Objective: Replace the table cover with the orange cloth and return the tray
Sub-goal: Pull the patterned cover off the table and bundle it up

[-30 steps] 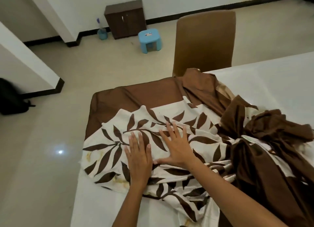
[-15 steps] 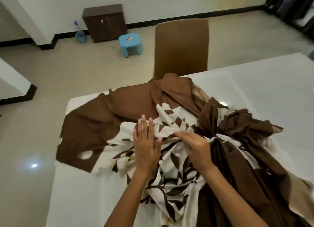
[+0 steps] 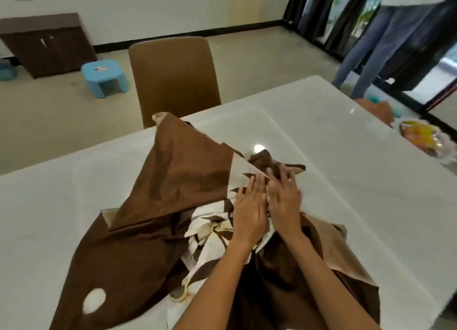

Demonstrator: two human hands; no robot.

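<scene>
On white surface [image 3: 333, 156], left hand [image 3: 249, 212] and right hand [image 3: 284, 201] side by side, fingers flat, pressing bunched brown cover [image 3: 178, 181].

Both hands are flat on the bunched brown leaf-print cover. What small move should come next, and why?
Probably close the fingers and gather the cover toward the person. The left hand and right hand lie open on the brown cover, which is crumpled into a heap with bare white table showing around it, so it looks ready to be bundled and lifted off.
</scene>
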